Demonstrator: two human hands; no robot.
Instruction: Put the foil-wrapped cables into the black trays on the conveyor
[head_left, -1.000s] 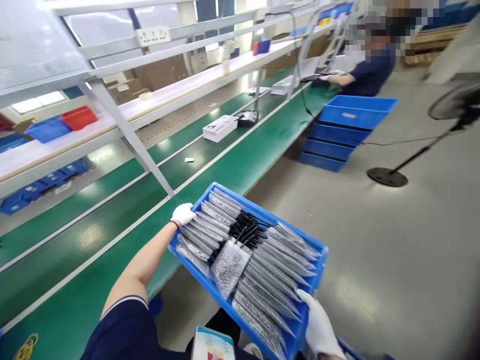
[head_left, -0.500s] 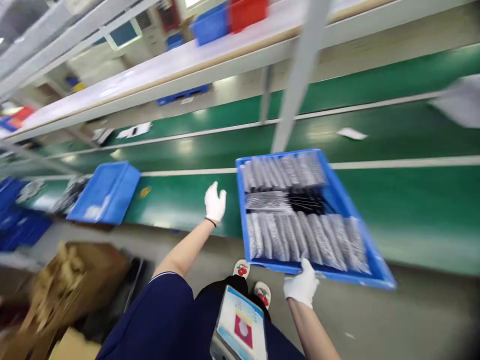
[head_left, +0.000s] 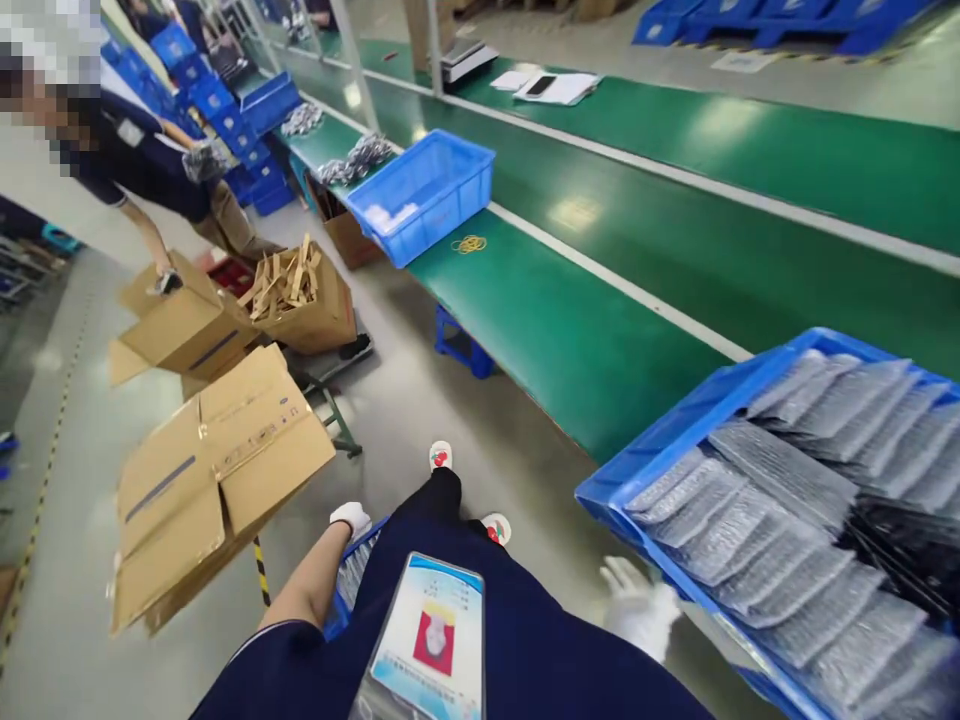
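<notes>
A blue tray packed with rows of silver bubble-wrap bags rests on the near edge of the green conveyor table, at my right. My right hand, in a white glove and blurred, hangs just below the tray's near corner with fingers spread and holds nothing. My left hand, also gloved, is down beside my left leg at the rim of a second blue bin with silver bags in it. Whether it grips that rim is hidden. A badge card hangs on my chest.
The green conveyor table runs away to the upper left, carrying an open blue bin and rubber bands. Cardboard boxes sit on the floor at left, where another person bends over one. Blue crates are stacked farther back.
My view has swung left and down. My right hand has let go of the tray, which now rests on the table edge. My left hand has dropped to the bin by my leg.
</notes>
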